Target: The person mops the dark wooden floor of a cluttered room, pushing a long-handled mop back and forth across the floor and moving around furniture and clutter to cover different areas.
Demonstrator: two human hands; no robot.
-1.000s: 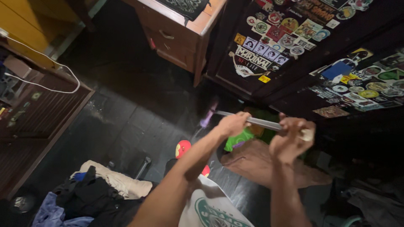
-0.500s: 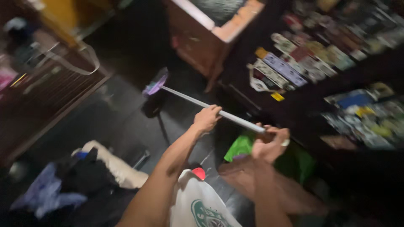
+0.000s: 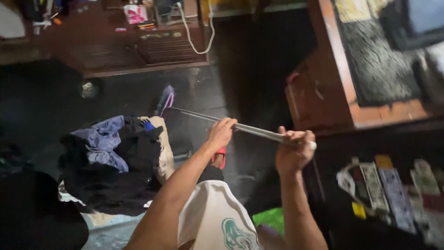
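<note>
Both hands gripped the broom handle (image 3: 254,130): left hand (image 3: 221,133) closed mid-shaft, right hand (image 3: 294,150) closed at its end. The head (image 3: 165,99) lay on the floor (image 3: 199,88) at ten o'clock, beside the clothes (image 3: 115,153). Short, low strokes would likely work best.

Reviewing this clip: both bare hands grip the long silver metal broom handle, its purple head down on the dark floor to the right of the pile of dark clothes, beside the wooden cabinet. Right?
Not quite. In the head view, both hands, left and right, grip the long silver metal broom handle, and the pile of dark clothes lies left of the purple head, but the wooden cabinet stands apart, further right.
</note>
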